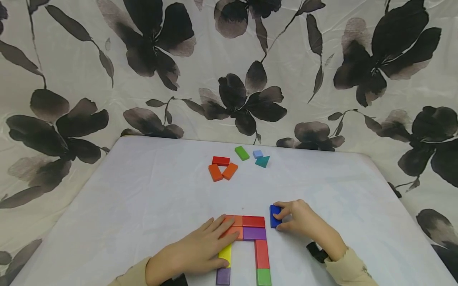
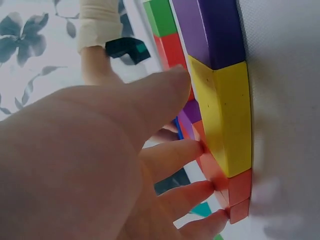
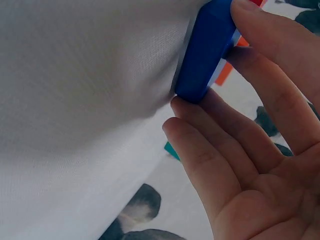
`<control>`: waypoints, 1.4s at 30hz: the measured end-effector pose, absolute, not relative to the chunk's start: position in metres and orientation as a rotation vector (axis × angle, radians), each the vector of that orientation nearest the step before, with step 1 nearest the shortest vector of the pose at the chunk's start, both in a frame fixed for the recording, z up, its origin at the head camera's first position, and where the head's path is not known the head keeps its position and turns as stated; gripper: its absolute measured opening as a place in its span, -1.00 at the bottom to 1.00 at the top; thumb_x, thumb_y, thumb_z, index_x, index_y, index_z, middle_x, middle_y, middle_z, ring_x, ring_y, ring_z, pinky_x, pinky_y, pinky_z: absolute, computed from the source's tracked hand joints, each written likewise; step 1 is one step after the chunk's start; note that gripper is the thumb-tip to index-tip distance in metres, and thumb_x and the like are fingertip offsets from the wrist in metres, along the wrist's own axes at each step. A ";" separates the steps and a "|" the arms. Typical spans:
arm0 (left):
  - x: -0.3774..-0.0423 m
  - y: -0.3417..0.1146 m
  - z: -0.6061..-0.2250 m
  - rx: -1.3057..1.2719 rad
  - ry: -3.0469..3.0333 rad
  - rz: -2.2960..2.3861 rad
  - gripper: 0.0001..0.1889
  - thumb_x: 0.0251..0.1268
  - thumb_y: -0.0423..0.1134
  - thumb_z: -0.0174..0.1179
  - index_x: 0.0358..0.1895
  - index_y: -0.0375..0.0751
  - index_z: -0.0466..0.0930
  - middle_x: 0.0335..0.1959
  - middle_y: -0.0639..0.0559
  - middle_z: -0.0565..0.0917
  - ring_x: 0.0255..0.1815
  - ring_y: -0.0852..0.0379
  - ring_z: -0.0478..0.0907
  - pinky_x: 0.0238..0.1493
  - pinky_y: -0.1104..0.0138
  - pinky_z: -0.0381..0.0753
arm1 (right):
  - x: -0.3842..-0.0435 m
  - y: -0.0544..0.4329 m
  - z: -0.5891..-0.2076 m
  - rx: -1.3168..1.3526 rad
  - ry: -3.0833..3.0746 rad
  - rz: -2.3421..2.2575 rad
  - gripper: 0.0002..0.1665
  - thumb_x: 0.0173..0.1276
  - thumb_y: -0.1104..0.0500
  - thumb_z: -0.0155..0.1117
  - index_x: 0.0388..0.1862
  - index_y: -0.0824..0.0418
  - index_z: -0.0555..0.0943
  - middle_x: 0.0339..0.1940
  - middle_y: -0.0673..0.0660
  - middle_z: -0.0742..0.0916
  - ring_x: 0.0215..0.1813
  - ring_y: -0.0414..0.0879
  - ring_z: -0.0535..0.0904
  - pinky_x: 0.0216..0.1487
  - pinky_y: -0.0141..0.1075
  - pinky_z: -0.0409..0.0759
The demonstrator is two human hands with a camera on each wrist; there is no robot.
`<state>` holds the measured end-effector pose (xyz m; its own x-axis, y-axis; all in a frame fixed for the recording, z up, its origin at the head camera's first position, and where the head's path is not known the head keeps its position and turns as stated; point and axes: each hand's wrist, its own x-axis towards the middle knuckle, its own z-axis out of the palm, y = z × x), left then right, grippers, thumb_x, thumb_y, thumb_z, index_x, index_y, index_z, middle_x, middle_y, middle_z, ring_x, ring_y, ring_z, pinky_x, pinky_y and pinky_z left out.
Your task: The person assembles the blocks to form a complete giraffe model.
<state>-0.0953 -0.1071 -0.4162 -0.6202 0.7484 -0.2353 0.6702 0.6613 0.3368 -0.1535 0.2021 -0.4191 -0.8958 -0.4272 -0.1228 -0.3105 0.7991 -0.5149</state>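
Flat wooden blocks lie joined in an arch on the white table. Its top holds orange blocks point(image 1: 236, 219), a red block point(image 1: 253, 221) and a purple block point(image 1: 255, 233). A yellow block point(image 2: 232, 120) and a dark purple block point(image 1: 223, 277) form the left leg; a second red block point(image 1: 262, 254) and a green block point(image 1: 263, 277) form the right. My left hand point(image 1: 200, 248) rests on the arch's left side, fingers stretched over the orange blocks, thumb by the yellow one. Right of the arch, my right hand point(image 1: 304, 220) pinches a blue block point(image 3: 202, 55) between thumb and fingers, close over the table.
Farther back on the table point(image 1: 161, 186), a red block point(image 1: 220, 161) and two orange blocks point(image 1: 215, 173) form a small triangle. Beside them lie a green block point(image 1: 241, 153), a light blue piece point(image 1: 257, 154) and a teal triangle point(image 1: 262, 161). A floral cloth point(image 1: 200, 59) hangs behind.
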 end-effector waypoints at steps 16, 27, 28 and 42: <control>-0.097 -0.106 -0.421 1.099 2.508 0.298 -0.27 0.40 0.20 0.09 0.55 0.04 0.19 0.60 -0.07 0.04 0.59 -0.14 -0.09 0.46 -0.08 0.10 | -0.146 0.199 -0.419 -0.716 2.744 -0.739 -0.51 0.03 0.21 0.62 -0.01 0.22 0.71 0.08 0.17 0.72 0.16 0.14 0.60 0.14 0.03 0.57; -0.097 -0.106 -0.421 1.125 2.512 0.300 -0.27 0.41 0.20 0.08 0.55 0.02 0.18 0.60 -0.09 0.03 0.59 -0.17 -0.09 0.47 -0.02 0.12 | -0.146 0.197 -0.423 -0.781 2.759 -0.748 -0.35 0.06 0.21 0.60 0.16 0.32 0.63 0.12 0.20 0.70 0.18 0.13 0.61 0.14 0.00 0.57; -0.097 -0.107 -0.420 1.122 2.511 0.300 -0.27 0.41 0.21 0.08 0.55 0.03 0.18 0.60 -0.09 0.03 0.59 -0.17 -0.09 0.47 -0.02 0.11 | -0.147 0.197 -0.424 -0.794 2.756 -0.754 -0.36 0.06 0.21 0.60 0.16 0.33 0.63 0.11 0.20 0.71 0.18 0.13 0.61 0.14 0.00 0.56; -0.096 -0.106 -0.421 1.122 2.507 0.299 -0.27 0.40 0.20 0.10 0.55 0.02 0.19 0.60 -0.09 0.03 0.59 -0.18 -0.09 0.48 -0.02 0.09 | -0.145 0.194 -0.425 -0.799 2.760 -0.773 -0.34 0.07 0.21 0.60 0.17 0.34 0.62 0.12 0.20 0.70 0.19 0.13 0.60 0.15 0.00 0.56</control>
<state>-0.0965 -0.1065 -0.4214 -0.6110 0.7509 -0.2506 0.6708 0.6593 0.3397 -0.1449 0.1936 -0.4251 -0.8429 -0.5379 -0.0148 -0.4520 0.7225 -0.5232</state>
